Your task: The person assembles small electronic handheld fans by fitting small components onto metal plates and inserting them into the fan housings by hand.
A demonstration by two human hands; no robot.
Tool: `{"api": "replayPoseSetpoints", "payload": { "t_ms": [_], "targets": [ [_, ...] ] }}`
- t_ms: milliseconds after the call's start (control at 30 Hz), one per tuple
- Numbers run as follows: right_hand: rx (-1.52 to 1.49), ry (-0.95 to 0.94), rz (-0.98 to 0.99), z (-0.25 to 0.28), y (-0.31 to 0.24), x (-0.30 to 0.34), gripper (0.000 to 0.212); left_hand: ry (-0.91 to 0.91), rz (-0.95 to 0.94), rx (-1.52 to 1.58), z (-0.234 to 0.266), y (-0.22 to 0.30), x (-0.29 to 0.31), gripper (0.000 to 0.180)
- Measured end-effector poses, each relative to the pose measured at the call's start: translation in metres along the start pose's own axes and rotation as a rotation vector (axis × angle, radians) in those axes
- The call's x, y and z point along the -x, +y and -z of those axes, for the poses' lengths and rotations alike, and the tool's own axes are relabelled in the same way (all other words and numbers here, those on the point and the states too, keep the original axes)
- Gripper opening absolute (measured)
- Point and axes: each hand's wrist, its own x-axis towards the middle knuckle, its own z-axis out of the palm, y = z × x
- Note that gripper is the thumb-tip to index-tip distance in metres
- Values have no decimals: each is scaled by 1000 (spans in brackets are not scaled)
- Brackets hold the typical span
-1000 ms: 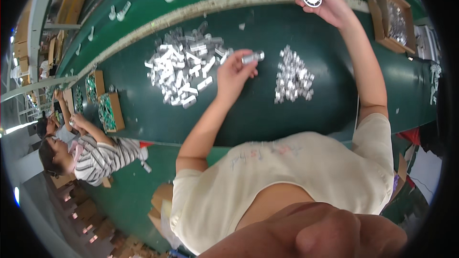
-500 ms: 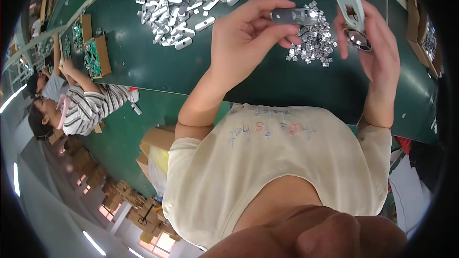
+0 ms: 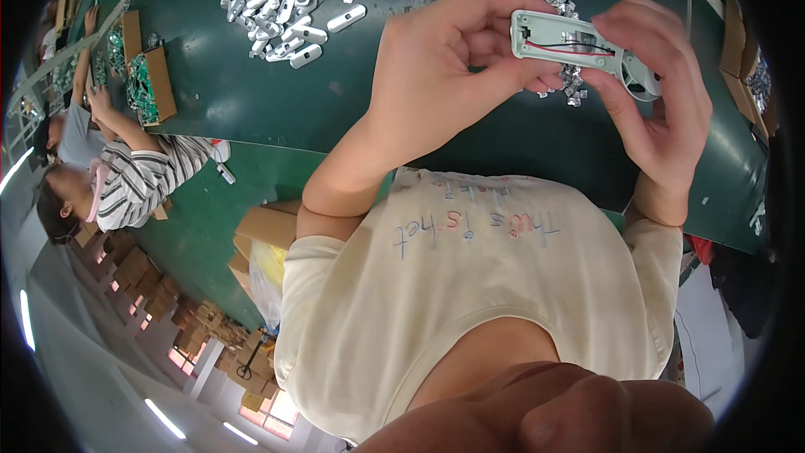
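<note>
A pale green plastic housing lies level between my two hands, its open inside facing up with a red and a black wire along it. My left hand is closed on its left end, thumb below and fingers above. My right hand grips the other end, around the rounded part with a shiny disc. Silvery metal shows in the housing's middle; whether this is the silver plate held earlier, I cannot tell. Under the housing, partly hidden, is a heap of small shiny metal pieces.
Many silver oblong plates are piled on the dark green table at the far left. An open cardboard box stands at the right edge. Boxes of green parts and a person in a striped shirt are at left.
The hands have come together. The green housing, upright in my right hand before, has been turned level, and my left hand now holds its other end. The silver plate no longer shows separately.
</note>
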Motion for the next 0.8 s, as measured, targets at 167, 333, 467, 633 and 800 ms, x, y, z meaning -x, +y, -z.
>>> {"api": "replayPoseSetpoints", "payload": {
  "t_ms": [167, 333, 467, 633, 800],
  "targets": [
    [-11, -1, 7, -4, 2, 0, 34, -1, 37, -2, 2, -3, 1, 30],
    [-11, 1, -9, -4, -3, 4, 33, -17, 65, 28, 0, 0, 5, 31],
    [-14, 3, 0, -2, -2, 6, 34, -15, 105, 84, -4, 5, 6, 31],
    [-20, -11, 4, -1, 1, 5, 34, -62, 164, 107, -1, 9, 3, 31],
    [-50, -12, 2, -2, 3, 7, 35, -57, 169, 83, -2, 2, 9, 30]
  ]
}}
